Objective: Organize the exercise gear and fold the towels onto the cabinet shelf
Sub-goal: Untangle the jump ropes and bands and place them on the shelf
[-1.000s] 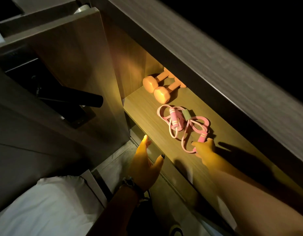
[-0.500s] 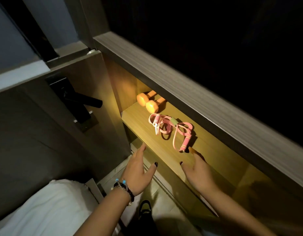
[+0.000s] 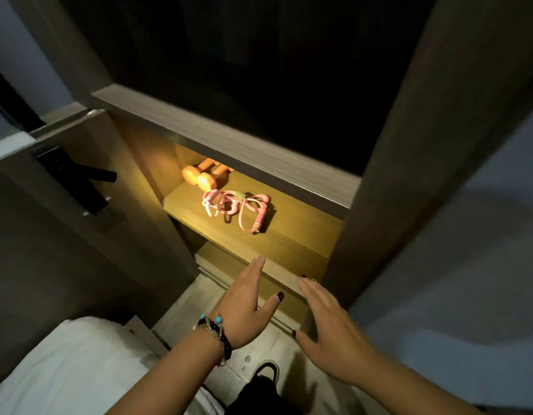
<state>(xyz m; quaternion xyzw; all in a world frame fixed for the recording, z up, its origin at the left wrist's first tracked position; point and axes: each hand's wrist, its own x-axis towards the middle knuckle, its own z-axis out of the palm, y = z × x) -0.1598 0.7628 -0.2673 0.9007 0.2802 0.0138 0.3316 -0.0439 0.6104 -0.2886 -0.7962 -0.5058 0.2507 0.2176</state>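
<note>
Lit shelf (image 3: 292, 235), orange dumbbells (image 3: 199, 176), pink jump rope (image 3: 238, 206)

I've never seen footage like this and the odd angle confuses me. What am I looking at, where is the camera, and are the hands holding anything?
There is no machine here. A person wears one wide-angle camera on the head, and it looks forward and down, so you see their own arms from above. The left hand, with a beaded bracelet on its wrist, and the right hand both hang open in front of a lit cabinet shelf. Neither holds anything. On the shelf lie two orange dumbbells at the back left and a pink jump rope coiled in front of them. A white towel or sheet shows at the lower left; I cannot tell which. The space above the shelf is too dark to read.
</note>
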